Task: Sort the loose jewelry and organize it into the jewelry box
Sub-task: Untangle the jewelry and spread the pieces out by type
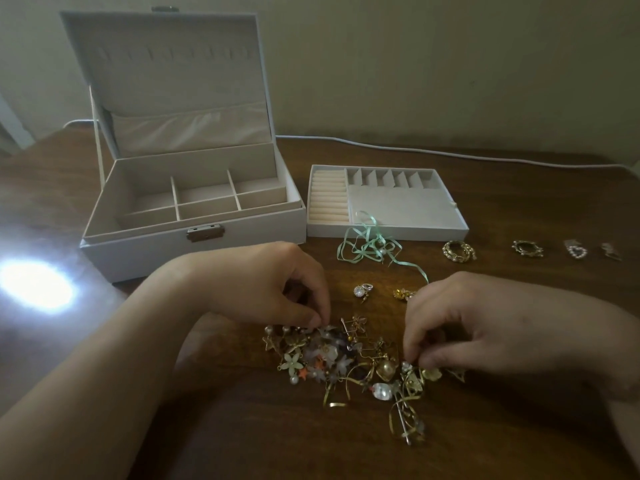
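Observation:
A tangled pile of loose jewelry [349,362] with gold pieces, pearls and small flowers lies on the wooden table in front of me. My left hand [277,285] pinches a piece at the pile's upper left edge. My right hand [460,323] pinches a small gold piece at the pile's right side. The white jewelry box [194,233] stands open at the back left, its divided compartments empty. Its removable tray [388,230] sits beside it on the right, with ring rolls and small slots.
A mint green ribbon [370,247] lies in front of the tray. A pearl earring [362,292] and a gold piece [401,293] rest between my hands. Several sorted pieces, starting with a gold bracelet [459,251], line up to the right. A white cable [450,154] runs along the wall.

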A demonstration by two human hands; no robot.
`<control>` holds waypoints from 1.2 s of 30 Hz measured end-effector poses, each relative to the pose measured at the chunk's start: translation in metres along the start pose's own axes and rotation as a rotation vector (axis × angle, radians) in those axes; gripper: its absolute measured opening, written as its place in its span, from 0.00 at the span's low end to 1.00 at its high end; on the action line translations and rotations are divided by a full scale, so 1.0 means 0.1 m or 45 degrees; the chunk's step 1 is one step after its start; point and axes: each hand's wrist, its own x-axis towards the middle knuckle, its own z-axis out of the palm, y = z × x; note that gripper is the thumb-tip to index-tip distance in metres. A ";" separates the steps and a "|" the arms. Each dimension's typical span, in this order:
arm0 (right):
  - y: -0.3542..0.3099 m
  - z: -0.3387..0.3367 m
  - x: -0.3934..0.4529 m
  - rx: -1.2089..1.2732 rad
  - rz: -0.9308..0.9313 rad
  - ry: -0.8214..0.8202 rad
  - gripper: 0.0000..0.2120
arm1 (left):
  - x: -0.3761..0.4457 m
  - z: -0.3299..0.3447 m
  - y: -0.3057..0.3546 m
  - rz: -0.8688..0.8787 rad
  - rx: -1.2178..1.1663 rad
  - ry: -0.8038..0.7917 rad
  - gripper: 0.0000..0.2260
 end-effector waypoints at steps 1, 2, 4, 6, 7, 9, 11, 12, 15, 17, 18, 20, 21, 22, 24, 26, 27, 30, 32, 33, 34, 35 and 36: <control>-0.01 -0.01 -0.01 -0.016 0.013 -0.016 0.06 | 0.00 0.00 0.00 0.001 0.001 0.000 0.05; -0.01 -0.01 -0.02 -0.033 0.015 -0.019 0.06 | 0.01 0.01 0.00 0.002 0.004 0.000 0.05; -0.01 0.00 -0.02 -0.076 -0.002 0.004 0.07 | 0.01 0.01 0.01 0.004 0.004 0.002 0.06; -0.01 0.00 -0.02 -0.096 -0.020 0.028 0.07 | 0.01 0.01 0.01 0.006 -0.004 0.004 0.06; -0.02 0.00 -0.02 -0.087 -0.031 0.033 0.08 | 0.01 0.00 0.01 0.006 -0.006 0.004 0.06; -0.02 0.00 -0.02 -0.056 -0.053 0.038 0.07 | 0.01 0.01 0.01 0.003 -0.005 0.003 0.06; -0.03 0.00 -0.01 -0.059 -0.058 0.057 0.06 | 0.01 0.01 0.00 0.002 -0.001 0.005 0.05; -0.03 0.01 0.00 -0.087 -0.058 0.065 0.06 | 0.01 0.01 0.00 -0.001 -0.001 0.007 0.05; -0.03 0.02 0.01 -0.120 -0.048 0.032 0.08 | 0.02 0.01 0.00 -0.006 -0.013 0.013 0.06; -0.04 0.01 -0.01 -0.108 -0.039 0.013 0.09 | 0.02 0.01 0.00 -0.007 -0.015 0.015 0.06; -0.05 0.01 -0.02 -0.106 -0.037 0.010 0.09 | 0.02 0.02 0.00 -0.007 -0.016 0.017 0.06; -0.06 -0.01 -0.04 -0.100 -0.031 -0.002 0.10 | 0.02 0.01 0.00 -0.005 -0.018 0.017 0.06; -0.07 -0.02 -0.05 -0.097 -0.029 -0.016 0.10 | 0.02 0.01 0.00 -0.007 -0.015 0.016 0.06; -0.07 -0.02 -0.06 -0.095 -0.028 -0.032 0.11 | 0.02 0.01 0.00 -0.008 -0.011 0.016 0.06; -0.09 -0.02 -0.06 -0.090 -0.027 -0.061 0.12 | 0.02 0.01 0.01 -0.007 -0.007 0.016 0.06; -0.10 -0.02 -0.04 -0.088 -0.039 -0.070 0.12 | 0.02 0.01 0.01 -0.007 -0.009 0.016 0.06; -0.10 -0.01 -0.04 -0.094 -0.047 -0.074 0.12 | 0.02 0.02 0.01 -0.008 -0.011 0.016 0.06; -0.12 0.01 -0.02 -0.123 -0.047 -0.091 0.10 | 0.02 0.02 0.01 -0.006 -0.007 0.018 0.06; -0.11 0.02 -0.01 -0.133 -0.046 -0.096 0.09 | 0.02 0.02 0.01 -0.007 -0.007 0.019 0.06; -0.11 0.02 -0.01 -0.139 -0.045 -0.098 0.08 | 0.02 0.02 0.01 -0.008 -0.008 0.018 0.06; -0.10 0.02 0.00 -0.145 -0.038 -0.102 0.07 | 0.02 0.02 0.01 -0.008 -0.009 0.016 0.06; -0.10 0.03 0.00 -0.145 -0.030 -0.107 0.07 | 0.02 0.02 0.01 -0.007 -0.010 0.017 0.06; -0.09 0.03 0.01 -0.143 -0.024 -0.108 0.07 | 0.02 0.02 0.01 -0.005 -0.010 0.018 0.06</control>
